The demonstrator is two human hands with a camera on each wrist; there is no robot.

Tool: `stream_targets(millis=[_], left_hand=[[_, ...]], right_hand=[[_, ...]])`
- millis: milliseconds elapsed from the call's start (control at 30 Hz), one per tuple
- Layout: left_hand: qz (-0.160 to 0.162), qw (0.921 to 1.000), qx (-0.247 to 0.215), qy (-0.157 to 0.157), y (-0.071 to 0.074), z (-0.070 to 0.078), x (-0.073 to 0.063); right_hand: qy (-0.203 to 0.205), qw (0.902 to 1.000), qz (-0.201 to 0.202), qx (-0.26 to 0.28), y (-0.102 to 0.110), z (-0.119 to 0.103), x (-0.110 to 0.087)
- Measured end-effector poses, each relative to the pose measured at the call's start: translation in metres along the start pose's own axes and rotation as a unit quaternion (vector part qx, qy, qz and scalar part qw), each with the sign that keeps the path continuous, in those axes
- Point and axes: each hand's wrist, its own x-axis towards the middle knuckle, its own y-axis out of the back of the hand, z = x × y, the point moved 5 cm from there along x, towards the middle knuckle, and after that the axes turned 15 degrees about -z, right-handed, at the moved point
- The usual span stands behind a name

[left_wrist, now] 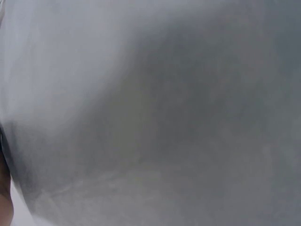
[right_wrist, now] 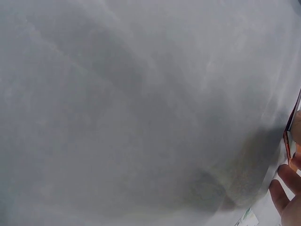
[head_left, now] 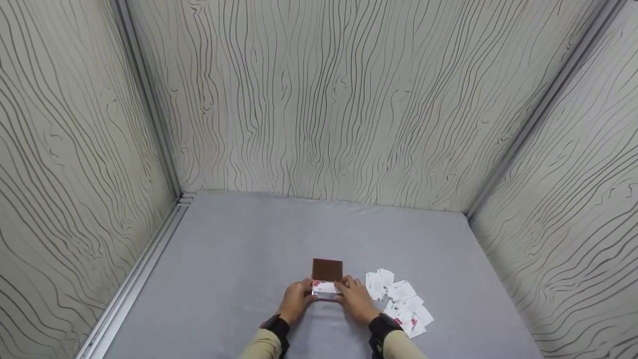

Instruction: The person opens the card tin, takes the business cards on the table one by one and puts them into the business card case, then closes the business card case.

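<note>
A small card case stands open in the head view, its brown lid [head_left: 327, 269] tipped up on the far side. White cards [head_left: 325, 287] with red print show in its near half. My left hand [head_left: 295, 301] grips the case's left side, thumb at the near corner. On the opposite side my right hand [head_left: 359, 301] holds the case, with a finger reaching over the cards' right edge. The right wrist view catches only fingers [right_wrist: 288, 188] and a thin edge of the case [right_wrist: 287, 141]. Just a sliver of hand [left_wrist: 4, 205] enters the left wrist view.
Several loose white cards [head_left: 409, 315] with red and green print lie spread and overlapping beside my right hand. Grey cloth [head_left: 239, 249] covers the table. Wood-patterned panels [head_left: 309, 99] rise at the back and sides, and a metal rail [head_left: 134, 279] runs along the left edge.
</note>
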Motion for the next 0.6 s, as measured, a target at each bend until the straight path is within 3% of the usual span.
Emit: stream_targets(millis=[367,600], left_hand=[[0.007,1.0000,0.002,0.005,-0.0015,-0.0014,0.0004],[0.005,0.9998,0.007,0.018,-0.0021,-0.0030,0.0003]], right_hand=[[-0.004,0.9998,-0.015,0.009,-0.0015,0.0020,0.0004],[0.024,0.9993,-0.015,0.025,0.0065,-0.0011,-0.0007]])
